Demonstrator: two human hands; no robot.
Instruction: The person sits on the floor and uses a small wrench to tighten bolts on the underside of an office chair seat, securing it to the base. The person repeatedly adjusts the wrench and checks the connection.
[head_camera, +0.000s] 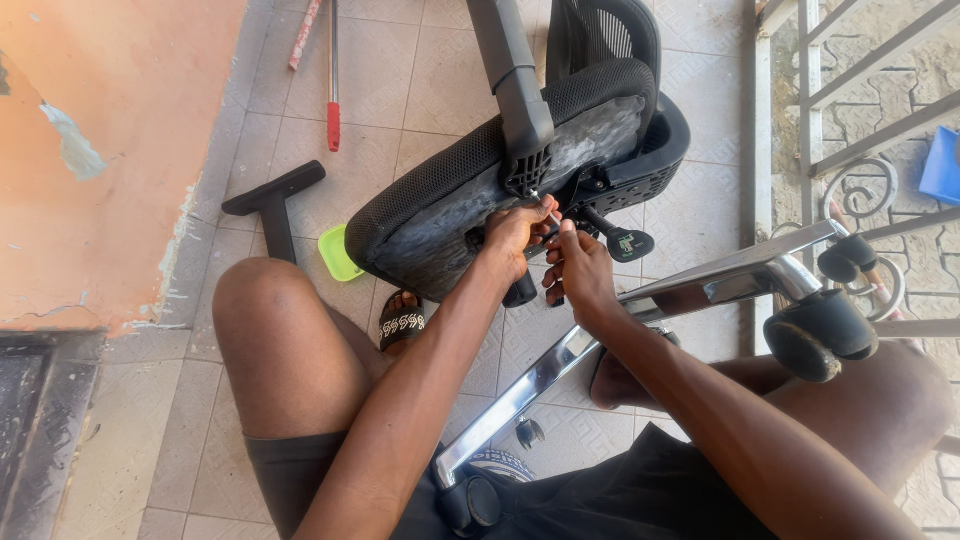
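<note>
Both hands meet under the overturned black office chair seat (450, 200) on the tiled floor (420, 70) — left hand (515, 235) and right hand (580, 272) fingers pinch a small silver key (549, 211).

Overturned black mesh office chair seat (470, 190) on pale patterned floor tiles (400, 90): we press our left hand (515, 235) and right hand (580, 270) together at its underside, fingers pinched on a small silver bolt (548, 210) beneath the black plastic armrest post (515, 90). Chrome star base with black castors (800, 320) lies across our lap. Loose black T-shaped armrest (270, 200), lime-green dish (335, 255), red-tipped pole (333, 80) nearby.
</note>
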